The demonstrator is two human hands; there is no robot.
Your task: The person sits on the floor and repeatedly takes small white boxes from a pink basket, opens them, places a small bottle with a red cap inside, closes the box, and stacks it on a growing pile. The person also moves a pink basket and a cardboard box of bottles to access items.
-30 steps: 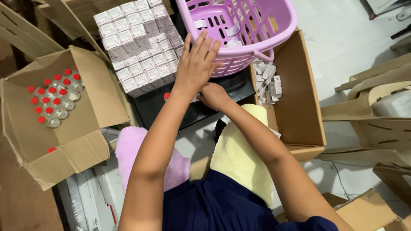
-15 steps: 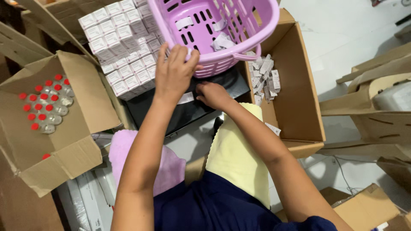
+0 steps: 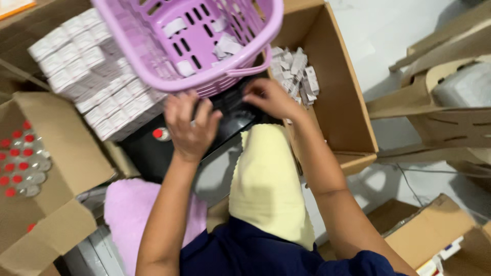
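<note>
The left hand point(image 3: 192, 128) is resting palm-down on a black machine point(image 3: 225, 120), its fingers spread and reaching under the rim of a purple plastic basket point(image 3: 153, 46); whether it is gripping anything cannot be told. The right hand point(image 3: 268, 97) is lying loosely curled on the same black top, just below the basket's handle, with nothing visibly held. The basket is sitting tilted above the machine and is holding a few folded white paper slips point(image 3: 225, 46). A red button point(image 3: 158, 134) is showing on the machine's left side. Stacked small white cartons point(image 3: 87, 71) are sitting left of the basket. An open cardboard box point(image 3: 342, 102) at right is holding more folded slips. Another cardboard box point(image 3: 61, 168) at far left is holding red-capped vials point(image 3: 20, 163). A yellow cloth point(image 3: 268, 184) is lying across the person's lap. The pale floor point(image 3: 388, 36) is strewn with flattened cardboard.
</note>
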